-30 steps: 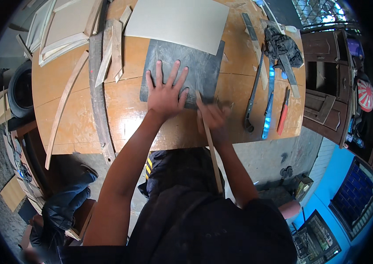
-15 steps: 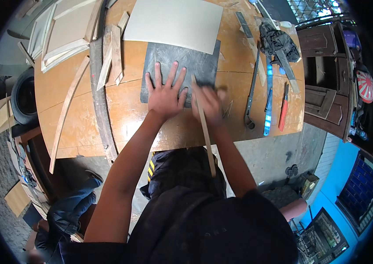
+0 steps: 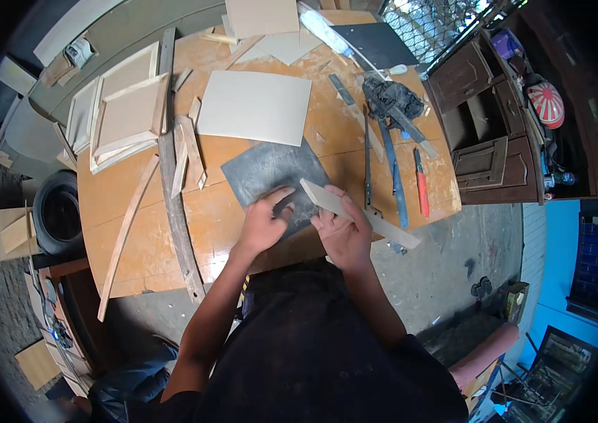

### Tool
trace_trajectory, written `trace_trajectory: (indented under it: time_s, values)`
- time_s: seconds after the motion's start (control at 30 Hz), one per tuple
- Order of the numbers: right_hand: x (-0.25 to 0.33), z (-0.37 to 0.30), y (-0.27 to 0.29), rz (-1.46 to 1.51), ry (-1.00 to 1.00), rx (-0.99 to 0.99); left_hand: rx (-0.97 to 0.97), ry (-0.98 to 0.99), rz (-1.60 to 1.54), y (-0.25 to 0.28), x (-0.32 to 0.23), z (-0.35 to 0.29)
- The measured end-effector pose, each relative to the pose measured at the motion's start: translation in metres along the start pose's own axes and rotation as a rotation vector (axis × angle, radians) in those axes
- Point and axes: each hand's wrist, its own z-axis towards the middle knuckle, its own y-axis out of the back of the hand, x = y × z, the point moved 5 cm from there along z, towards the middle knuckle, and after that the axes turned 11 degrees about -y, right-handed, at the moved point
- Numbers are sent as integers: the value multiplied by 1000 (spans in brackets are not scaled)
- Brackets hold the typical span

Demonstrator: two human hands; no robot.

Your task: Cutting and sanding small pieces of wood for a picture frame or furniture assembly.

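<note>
At the table's near edge lies a dark grey, scuffed sheet [image 3: 270, 168], set at a slant. My left hand [image 3: 263, 224] is on its near left edge, fingers bent and thumb close to the forefinger; the sheet's edge there is hidden under the hand. A pale, flat wooden strip [image 3: 389, 230] is in my right hand [image 3: 344, 236], tilted above the sheet's right side, thumb and fingers around it. Just beyond the dark sheet lies a large off-white board [image 3: 256, 106].
Wooden frames [image 3: 130, 116], a long weathered batten [image 3: 175, 190] and a thin strip [image 3: 128, 240] occupy the left side. To the right lie a red-handled tool [image 3: 422, 190], a blue metal bar [image 3: 396, 176] and a crumpled black bag [image 3: 390, 99]. A tyre [image 3: 59, 211] stands left of the table.
The dark sheet has turned counterclockwise. My left hand, earlier spread flat on it, is now bent at its edge. The strip in my right hand has swung from nearly lengthwise to slanting rightward.
</note>
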Motion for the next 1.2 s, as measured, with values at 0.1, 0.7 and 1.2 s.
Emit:
trace_trajectory:
  time_s: [0.1,0.7,1.2]
  values:
    - [-4,-6,-12,89,-49,148,-70,-172,-805,32,-47,-5]
    - [-8,-8,23,8,-44,-18,-157,-270,-421,44,-28,23]
    - [26,-27,92,-564,208,-471,114,-126,720,-35,47,-37]
